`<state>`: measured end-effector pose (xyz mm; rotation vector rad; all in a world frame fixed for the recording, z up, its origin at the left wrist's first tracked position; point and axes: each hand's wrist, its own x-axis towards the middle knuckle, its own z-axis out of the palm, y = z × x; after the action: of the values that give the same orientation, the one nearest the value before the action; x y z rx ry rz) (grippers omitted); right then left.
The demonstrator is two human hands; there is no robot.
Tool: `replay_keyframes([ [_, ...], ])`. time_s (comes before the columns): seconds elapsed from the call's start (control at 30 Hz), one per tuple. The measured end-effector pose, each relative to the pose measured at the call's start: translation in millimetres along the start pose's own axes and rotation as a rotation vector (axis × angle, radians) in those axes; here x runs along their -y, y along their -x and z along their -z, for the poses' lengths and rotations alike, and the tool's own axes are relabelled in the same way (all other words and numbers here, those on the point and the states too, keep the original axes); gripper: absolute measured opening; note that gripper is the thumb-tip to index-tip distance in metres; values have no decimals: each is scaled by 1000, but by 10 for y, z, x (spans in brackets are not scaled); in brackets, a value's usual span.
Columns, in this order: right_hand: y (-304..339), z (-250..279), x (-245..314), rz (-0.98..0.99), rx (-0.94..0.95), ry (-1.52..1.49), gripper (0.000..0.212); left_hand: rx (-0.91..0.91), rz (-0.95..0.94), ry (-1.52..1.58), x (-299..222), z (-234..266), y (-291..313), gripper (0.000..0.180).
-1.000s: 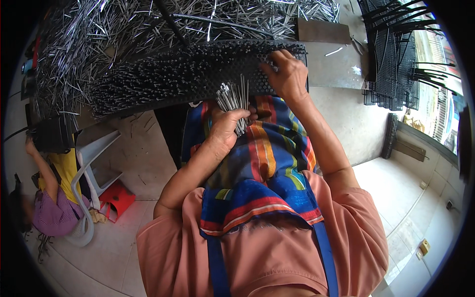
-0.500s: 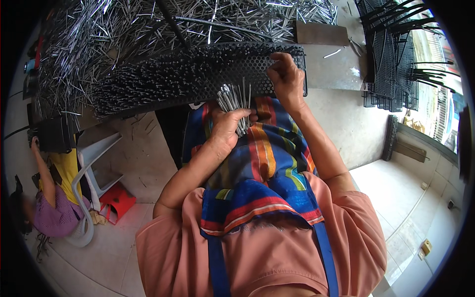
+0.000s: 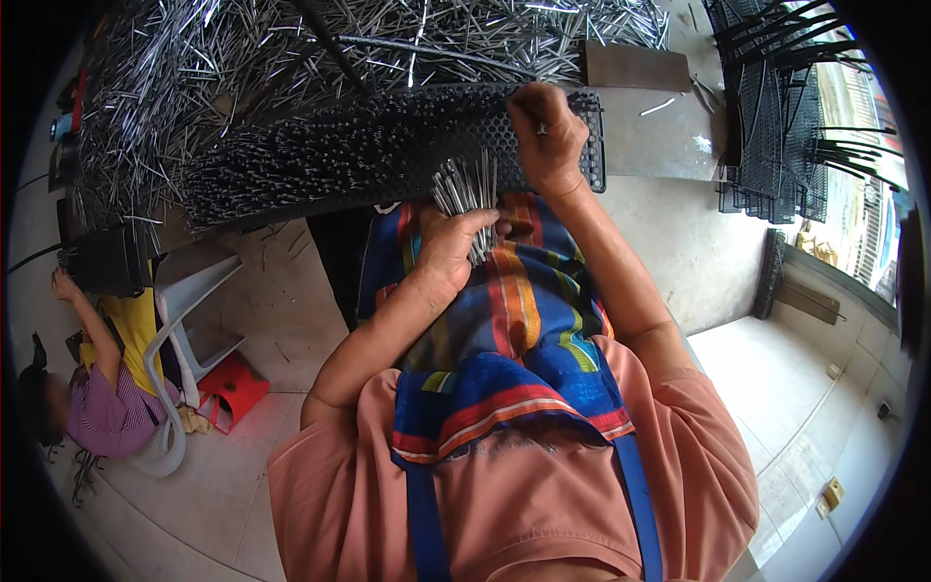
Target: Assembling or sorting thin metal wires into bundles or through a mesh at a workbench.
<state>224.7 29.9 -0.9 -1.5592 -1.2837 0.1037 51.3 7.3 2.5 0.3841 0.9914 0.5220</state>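
My left hand is closed around a fanned bundle of thin silvery metal rods, held over my lap at the near edge of a long black perforated tray. Thin dark rods stand packed upright in the tray's holes on the left and along the middle. Toward the right end the holes are bare. Over that bare part is my right hand, its fingers curled together in a pinch. What they hold, if anything, is hidden.
A large heap of loose metal rods lies beyond the tray. A flat brown block rests on the table to the right. Black perforated racks stand at the far right. At left, another person sits by a grey chair and a red bag.
My right hand has shifted slightly left and away from me over the tray, and its fingers have curled in. The left hand keeps its hold on the metal rods.
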Motion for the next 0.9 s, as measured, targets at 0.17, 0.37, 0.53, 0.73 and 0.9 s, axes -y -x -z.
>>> replay_keyframes([
  [0.17,-21,45,52,205,150,268,18,-8,52,54,-1,-15,11,26],
  [0.37,207,337,144,-444,437,-30,11,150,74,112,-101,-74,88,28],
  [0.53,268,425,220,-1049,548,-608,8,220,87,35,-51,-59,110,35],
  [0.73,205,455,186,-769,-42,-533,6,70,169,46,-21,-3,57,24],
  [0.9,-13,342,-57,-303,-200,-360,5,27,75,-26,-22,-138,154,25],
])
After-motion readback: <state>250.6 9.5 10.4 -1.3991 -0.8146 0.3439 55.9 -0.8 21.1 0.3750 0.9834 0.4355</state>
